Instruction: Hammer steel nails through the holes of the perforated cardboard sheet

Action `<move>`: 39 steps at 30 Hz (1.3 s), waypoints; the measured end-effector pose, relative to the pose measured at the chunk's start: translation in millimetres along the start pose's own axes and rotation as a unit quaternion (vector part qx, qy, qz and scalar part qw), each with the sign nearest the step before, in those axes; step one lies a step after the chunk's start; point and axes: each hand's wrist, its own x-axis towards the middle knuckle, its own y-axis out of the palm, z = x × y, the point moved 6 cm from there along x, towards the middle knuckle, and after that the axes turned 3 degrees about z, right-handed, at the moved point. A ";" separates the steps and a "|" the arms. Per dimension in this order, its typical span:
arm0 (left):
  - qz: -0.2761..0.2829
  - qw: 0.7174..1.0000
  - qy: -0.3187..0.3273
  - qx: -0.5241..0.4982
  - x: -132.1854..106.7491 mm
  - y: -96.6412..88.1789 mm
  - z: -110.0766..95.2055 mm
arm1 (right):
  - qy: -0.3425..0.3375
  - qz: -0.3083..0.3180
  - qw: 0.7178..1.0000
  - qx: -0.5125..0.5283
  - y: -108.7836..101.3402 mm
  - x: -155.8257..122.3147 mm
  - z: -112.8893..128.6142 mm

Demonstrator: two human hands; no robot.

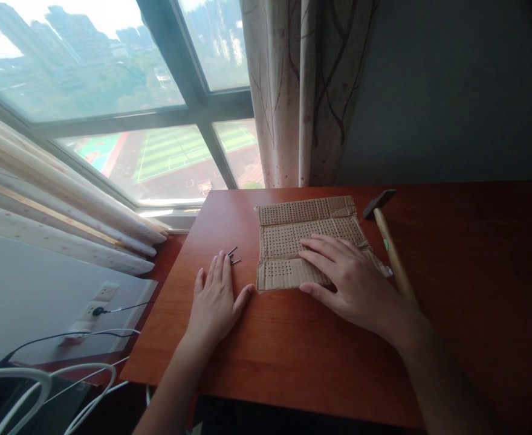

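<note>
My left hand [214, 296] lies flat on the wooden table, fingers stretched out and holding nothing. Just beyond its fingertips are several small dark nails [234, 262], partly hidden by the fingers. Flat on the table lies a creased piece of cardboard [288, 240] with rows of small punched holes. Over its lower right part rests my right hand [345, 275], fingers spread and nothing gripped. To the right of the cardboard lies a hammer [389, 241] with a dark metal head and a wooden handle; my right wrist hides the handle's near end.
The reddish-brown table [266, 356] reaches the window [157, 157] and a patterned curtain [284, 96] at the back. Left of the table are a wall socket [91, 310] with a plug, and loose white cables [98, 368].
</note>
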 end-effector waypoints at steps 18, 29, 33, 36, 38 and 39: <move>-0.024 0.999 0.019 -0.027 -4.5 -1.2 -6.4 | 0.002 -0.002 1.000 0.008 -0.4 0.1 0.2; -0.037 0.998 0.035 -0.032 -16.7 -5.2 -12.3 | 0.006 0.005 1.000 0.012 -0.5 0.3 -0.2; -0.041 0.998 0.030 -0.033 -16.2 -5.0 -12.0 | 0.003 0.001 1.000 0.016 -0.8 0.3 -0.3; -0.034 0.999 0.020 -0.030 -10.7 -5.1 -10.7 | 0.002 0.001 1.000 0.018 -0.7 0.3 -0.2; -0.022 0.999 0.015 -0.025 -6.4 -5.4 -10.5 | 0.004 0.001 1.000 0.017 -1.1 0.4 0.2; -0.016 1.000 0.013 -0.023 -4.5 -5.6 -10.7 | 0.005 0.003 1.000 0.016 -1.2 0.4 0.4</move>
